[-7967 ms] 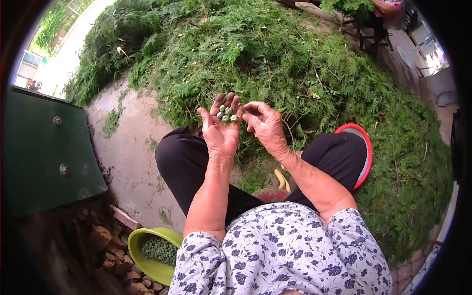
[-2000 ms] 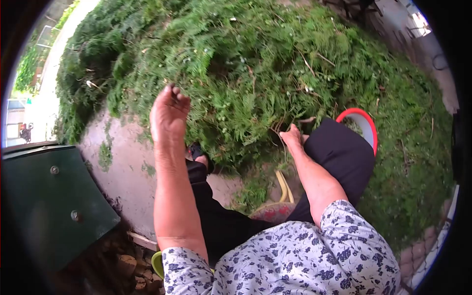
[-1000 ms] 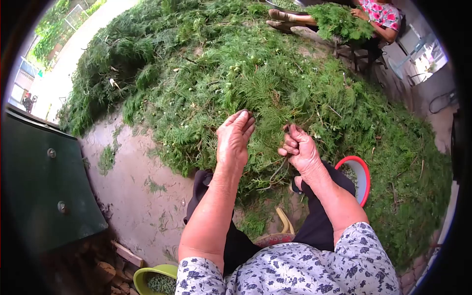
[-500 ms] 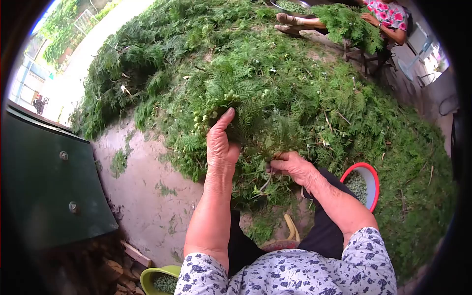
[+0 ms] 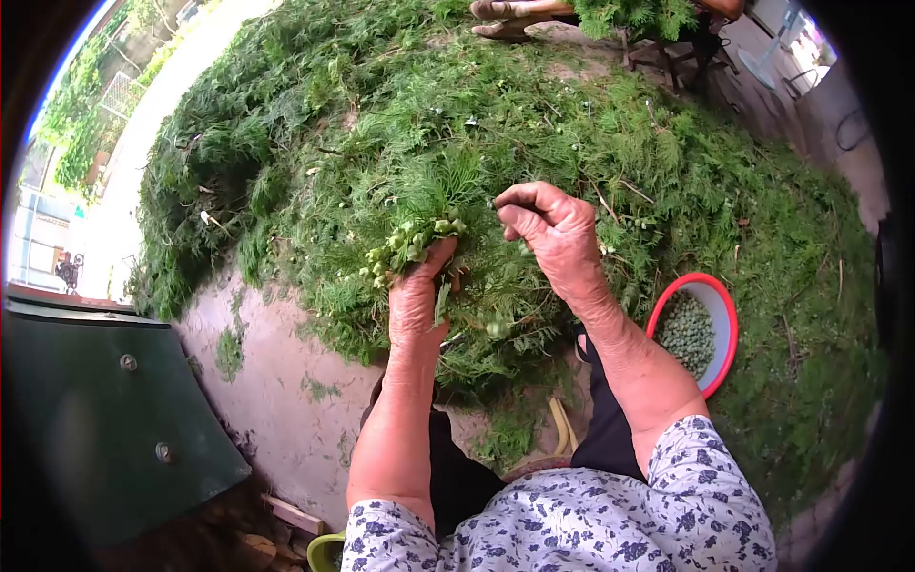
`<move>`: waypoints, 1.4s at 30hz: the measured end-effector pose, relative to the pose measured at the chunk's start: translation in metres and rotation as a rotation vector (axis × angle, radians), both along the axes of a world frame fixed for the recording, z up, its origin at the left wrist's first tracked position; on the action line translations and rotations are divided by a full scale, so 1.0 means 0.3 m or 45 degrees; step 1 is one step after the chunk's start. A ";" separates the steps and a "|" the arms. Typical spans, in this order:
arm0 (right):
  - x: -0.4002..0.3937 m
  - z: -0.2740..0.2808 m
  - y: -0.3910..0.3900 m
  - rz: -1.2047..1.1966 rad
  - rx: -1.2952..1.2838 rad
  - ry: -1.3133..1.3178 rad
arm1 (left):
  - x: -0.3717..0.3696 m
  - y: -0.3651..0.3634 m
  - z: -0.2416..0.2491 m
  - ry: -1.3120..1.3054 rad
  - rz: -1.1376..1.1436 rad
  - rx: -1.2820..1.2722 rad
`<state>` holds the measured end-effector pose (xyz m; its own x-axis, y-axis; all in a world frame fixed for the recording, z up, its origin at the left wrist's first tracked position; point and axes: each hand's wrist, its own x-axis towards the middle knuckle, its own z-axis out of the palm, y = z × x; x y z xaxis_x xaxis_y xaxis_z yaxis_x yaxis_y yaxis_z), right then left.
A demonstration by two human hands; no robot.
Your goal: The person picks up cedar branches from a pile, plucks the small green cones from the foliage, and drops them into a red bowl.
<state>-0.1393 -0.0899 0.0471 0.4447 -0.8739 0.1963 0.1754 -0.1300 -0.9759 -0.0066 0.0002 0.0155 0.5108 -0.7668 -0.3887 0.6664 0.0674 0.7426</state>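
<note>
My left hand (image 5: pixel 416 300) is closed around a leafy evergreen sprig (image 5: pixel 412 246) with pale green seed cones clustered along its top. To its right, my right hand (image 5: pixel 562 238) is raised with thumb and fingers pinched together; whatever is between the fingertips is too small to make out. Below the hands, a small blurred green bit (image 5: pixel 498 327) hangs in the air. Both hands are over a wide heap of cut evergreen branches (image 5: pixel 534 124). Beside my right forearm stands a red-rimmed bowl (image 5: pixel 732 329) holding many small green cones.
Part of a lime-green bowl (image 5: pixel 322 553) shows at the bottom left. A dark green panel with bolts (image 5: pixel 86 410) stands on the left. At the top, another person's legs (image 5: pixel 524 11) stretch out beside more branches. A stand fan (image 5: pixel 758 67) is at upper right.
My right hand has risen from low beside the branch to level with the sprig's top. My left hand still grips the sprig, its cones now turned more into view. The view has shifted.
</note>
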 end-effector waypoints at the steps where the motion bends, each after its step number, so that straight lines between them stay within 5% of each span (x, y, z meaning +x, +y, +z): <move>1: -0.009 -0.001 0.001 0.048 -0.003 0.116 | -0.008 -0.006 0.002 -0.032 -0.024 0.014; 13: 0.012 -0.073 0.001 0.136 0.099 0.071 | -0.090 -0.023 0.039 -0.064 0.031 0.143; 22: -0.008 -0.066 -0.002 0.531 1.107 -0.499 | -0.041 0.001 -0.005 0.322 -0.053 -0.023; 28: -0.011 -0.091 -0.029 0.474 1.067 -0.630 | -0.035 0.016 0.032 0.366 -0.081 -0.004; 34: 0.007 -0.064 0.007 0.383 0.759 -0.192 | -0.036 0.018 0.007 0.262 -0.209 0.013; 42: 0.021 -0.059 0.006 0.284 0.725 -0.261 | -0.039 0.021 0.004 0.063 -0.173 0.217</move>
<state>-0.1331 -0.0880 0.0295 0.6304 -0.7572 -0.1711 0.3283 0.4598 -0.8251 -0.0184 0.0064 0.0166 0.3845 -0.7485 -0.5403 0.6964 -0.1490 0.7020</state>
